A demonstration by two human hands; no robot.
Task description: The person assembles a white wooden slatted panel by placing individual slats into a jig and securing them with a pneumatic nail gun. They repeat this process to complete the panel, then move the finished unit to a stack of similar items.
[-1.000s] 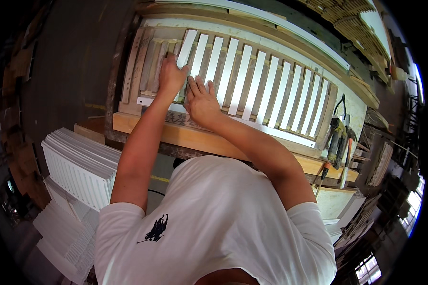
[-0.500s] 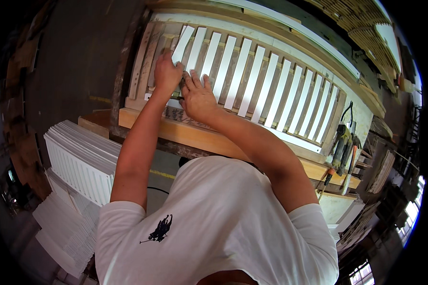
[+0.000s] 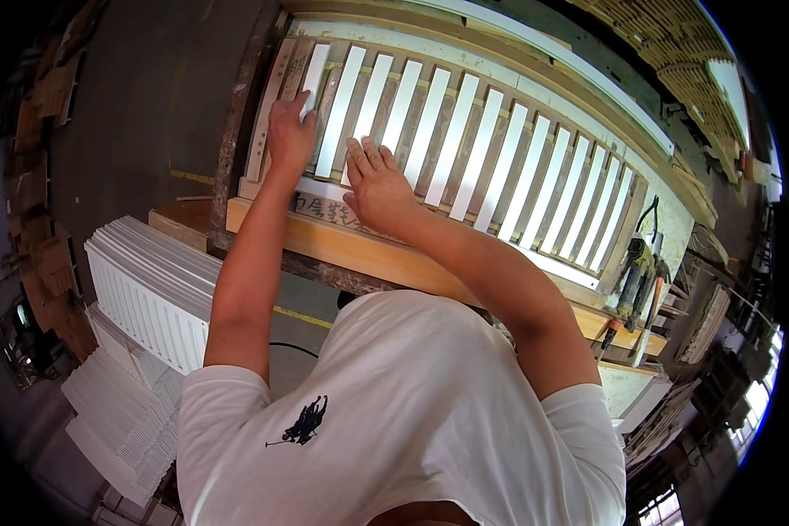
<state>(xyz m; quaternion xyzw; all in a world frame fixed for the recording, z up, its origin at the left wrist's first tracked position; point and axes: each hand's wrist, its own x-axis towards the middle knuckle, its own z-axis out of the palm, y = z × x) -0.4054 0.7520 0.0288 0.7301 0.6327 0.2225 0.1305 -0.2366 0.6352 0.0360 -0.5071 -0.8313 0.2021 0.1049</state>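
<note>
Left hand (image 3: 292,138) part-curled, fingers touching leftmost white slat (image 3: 318,66); can't make out whether it's gripped. Slat lies at left end of row, inside wooden frame (image 3: 272,88) on counter (image 3: 675,219). Right hand (image 3: 382,188) flat, fingers extended over near ends of neighbouring slats (image 3: 375,96), grasping nothing.

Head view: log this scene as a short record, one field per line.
Left hand: touching the leftmost white slat
Right hand: flat, fingers over slats farther right
Other white slats: side by side with gaps, inside a wooden frame
Tools: beyond the frame's right end
Stacked white panels: at the person's left
</note>
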